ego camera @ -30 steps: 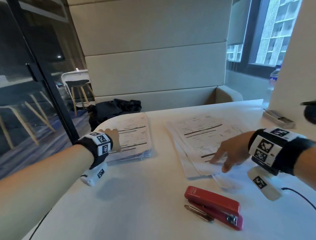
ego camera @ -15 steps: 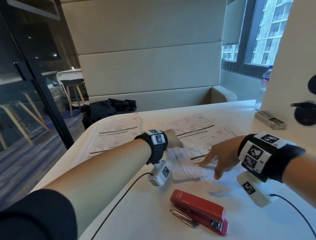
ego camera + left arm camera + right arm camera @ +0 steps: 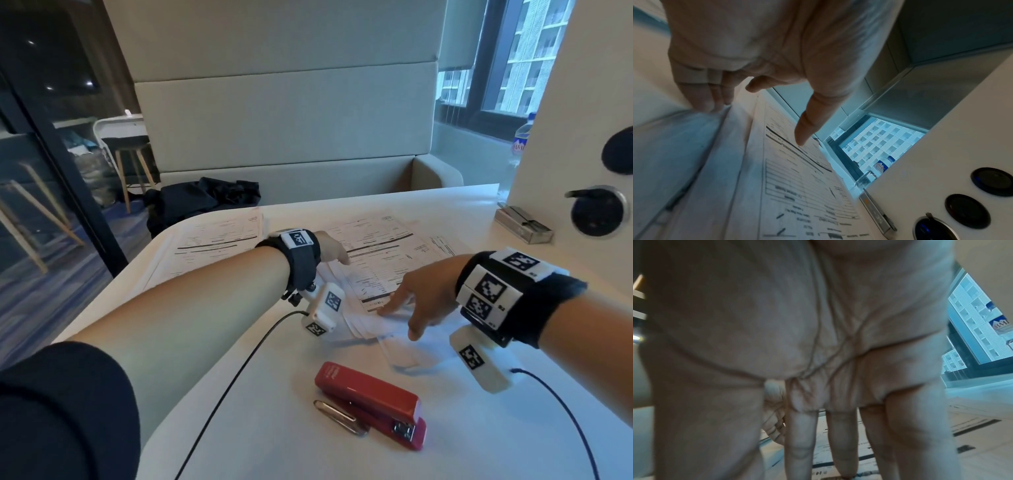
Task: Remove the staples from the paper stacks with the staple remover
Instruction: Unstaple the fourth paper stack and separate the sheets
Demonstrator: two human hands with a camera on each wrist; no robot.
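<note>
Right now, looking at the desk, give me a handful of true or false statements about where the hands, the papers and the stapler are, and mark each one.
1. The red stapler lies on the table nearer the person than the papers. True.
2. The right hand grips the stapler. False: its straight fingers rest on the near edge of the right paper stack.
3. The left hand is at the right paper stack. True.
4. A metal staple remover lies beside the stapler, untouched. True.
5. Only one paper stack is on the table. False: a second, the left paper stack, lies beyond the left forearm.
</note>
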